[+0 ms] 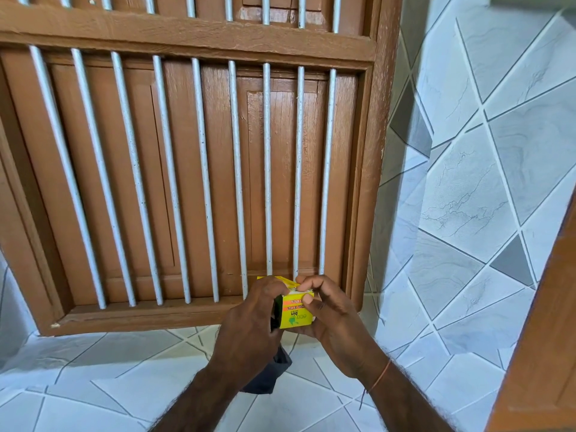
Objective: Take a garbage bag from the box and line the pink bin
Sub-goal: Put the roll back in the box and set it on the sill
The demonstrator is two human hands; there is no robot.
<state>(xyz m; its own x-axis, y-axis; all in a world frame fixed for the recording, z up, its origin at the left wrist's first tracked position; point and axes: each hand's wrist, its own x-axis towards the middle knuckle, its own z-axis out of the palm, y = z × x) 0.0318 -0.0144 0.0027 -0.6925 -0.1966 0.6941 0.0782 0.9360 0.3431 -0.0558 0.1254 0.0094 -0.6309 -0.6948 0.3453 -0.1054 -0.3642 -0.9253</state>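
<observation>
**Both hands on the bag box, dark bag hanging from the left palm**

Nearest: two forearms come up from the bottom edge, a thin cord bracelet [378, 380] on the right wrist. Below the left hand [249, 325] a dark garbage bag [270, 374] hangs down past the wrist; its top end is hidden under the palm, so likely pinned there to keep it out of the way while the box gets handled. Left fingers [274, 286] are curled over the near-left top corner of the yellow garbage bag box [296, 316], gripping it.

Right hand [330, 319] cups the box from the right and underneath, steadying it. Its fingers [307, 283] are curled on the top flap, pinching or pressing it. Judgement: closing the flap or tucking it back, since a bag looks to be out already; can't confirm.

Box is held in the air between both sets of fingers, print upside down to the camera, "bin" readable on the near face.

Beyond the fingers: brown wooden door [187, 182] with white vertical bars, its bottom rail just past the box. Grey-white tiled floor [93, 369] under the hands, the same tile on the wall [483, 182] right of the fingers.

Pink bin is not in view; lining not yet started.
</observation>
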